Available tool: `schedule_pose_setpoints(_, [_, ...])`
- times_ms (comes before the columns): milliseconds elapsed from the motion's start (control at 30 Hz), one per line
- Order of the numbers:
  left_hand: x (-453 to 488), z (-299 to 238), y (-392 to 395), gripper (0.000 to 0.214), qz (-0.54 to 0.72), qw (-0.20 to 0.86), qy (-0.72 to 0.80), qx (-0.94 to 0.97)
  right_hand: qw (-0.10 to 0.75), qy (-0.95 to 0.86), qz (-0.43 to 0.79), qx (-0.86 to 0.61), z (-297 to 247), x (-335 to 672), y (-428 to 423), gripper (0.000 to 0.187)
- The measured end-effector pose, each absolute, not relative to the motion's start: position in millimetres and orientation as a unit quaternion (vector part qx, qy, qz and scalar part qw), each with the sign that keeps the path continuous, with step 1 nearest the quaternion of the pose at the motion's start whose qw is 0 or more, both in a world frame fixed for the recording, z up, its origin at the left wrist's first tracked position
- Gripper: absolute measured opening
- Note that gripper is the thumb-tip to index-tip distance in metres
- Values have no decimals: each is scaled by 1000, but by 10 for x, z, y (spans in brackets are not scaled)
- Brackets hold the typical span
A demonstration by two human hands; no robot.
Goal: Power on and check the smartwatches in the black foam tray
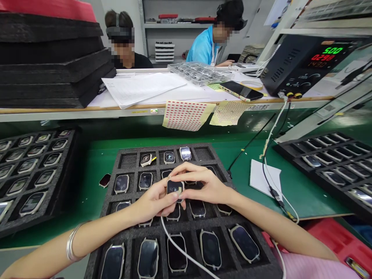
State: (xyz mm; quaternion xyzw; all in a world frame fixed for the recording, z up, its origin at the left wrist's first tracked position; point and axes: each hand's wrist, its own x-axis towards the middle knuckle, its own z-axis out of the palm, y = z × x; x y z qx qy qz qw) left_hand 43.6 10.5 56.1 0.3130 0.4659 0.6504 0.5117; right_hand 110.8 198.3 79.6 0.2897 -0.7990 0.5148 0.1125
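Across the near part of the black foam tray (93, 269): one row of five smartwatch bodies (211, 248), screens up, each in own pocket; white cable (186, 254) lying over the row and running up under the left grip (164, 198).

Above the tray's middle: held smartwatch (172, 186), screen up. Left grip: pinching it, thumb on the lower part of the screen. Right grip (200, 184): also pinching it, fingertips at top edge, thumb at lower right. Join between cable and watch: hidden, cannot tell. Silver bangles (69, 246) on left forearm.

On the green worktop (99, 153), left: small dark watch piece (105, 180), loose, beside a second tray (69, 166) of watches. Right: white paper (264, 176), then another loaded tray (308, 171).

On the raised shelf (122, 112) beyond: black foam stack (43, 58), papers (139, 89), clear tray (200, 73), phone (241, 91), power supply (287, 64) reading 5.00 green, 0.298 red. Yellow sticker sheets (187, 116) hanging from shelf edge.

Farthest: person in black (142, 62), person in blue (200, 46).
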Motion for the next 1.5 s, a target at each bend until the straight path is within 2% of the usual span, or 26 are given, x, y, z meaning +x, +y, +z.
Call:
schedule_pose_setpoints(67, [448,551,146,41,651,471,517,296,132,-844,435,285,778,1122,1986,50])
schedule_pose_setpoints(133, [457,533,173,45,641,442,559,285,145,-890,340,268,766,1147,1970,54])
schedule_pose_setpoints(267, [471,497,174,42,617,423,597,291,161,-929,243,230,773,1199,1906,38])
schedule_pose_setpoints(400, [485,489,156,35,593,395,620,328,167,-939,186,237,815,1224,1863,34])
schedule_pose_setpoints(467, [492,487,156,41,587,395,619,341,179,-930,180,265,853,1224,1912,32])
schedule_pose_setpoints(567, [499,481,163,51,601,441,586,317,200,-910,258,257,915,1196,2189,38])
schedule_pose_setpoints(633, [498,486,171,48,613,474,559,296,215,-909,305,185,922,1155,2503,41])
schedule_pose_setpoints(700, [497,499,182,44,614,491,547,288,220,-930,277,101,879,1100,2840,40])
schedule_pose_setpoints(833, [499,522,195,35,611,482,555,294,140,-971,179,74,747,1018,3213,36])
schedule_pose_setpoints(1067, [458,538,168,26,626,478,544,289,36,-993,44,103,1039,1308,2884,29])
schedule_pose_setpoints(1200, [440,536,185,29,646,481,522,281,-58,-990,44,123,1103,1470,2731,30])
schedule_pose_setpoints(1367, [433,540,189,32,643,487,526,271,-61,-993,37,98,1025,1383,2796,32])
schedule_pose_setpoints(1500, [425,569,181,36,645,495,525,253,-34,-976,178,117,1125,1330,2892,33])
